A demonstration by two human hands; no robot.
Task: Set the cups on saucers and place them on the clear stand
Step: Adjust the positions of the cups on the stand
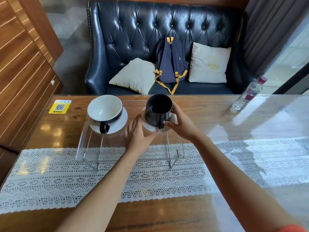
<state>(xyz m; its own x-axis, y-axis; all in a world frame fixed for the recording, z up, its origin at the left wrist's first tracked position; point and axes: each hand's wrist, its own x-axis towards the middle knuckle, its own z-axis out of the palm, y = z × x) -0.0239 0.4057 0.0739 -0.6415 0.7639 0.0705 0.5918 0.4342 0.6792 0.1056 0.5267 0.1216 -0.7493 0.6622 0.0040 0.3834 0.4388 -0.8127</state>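
Observation:
A clear acrylic stand sits on the lace runner in the middle of the table. On its left part rests a wide cup, white inside with a black handle, on a white saucer. On the right part a black cup stands on a second white saucer. My left hand grips that saucer's near left edge. My right hand wraps the black cup's right side and touches its handle.
A plastic water bottle stands at the table's far right. A yellow QR sticker lies at the far left. Behind the table is a dark leather sofa with two cushions and a blue backpack.

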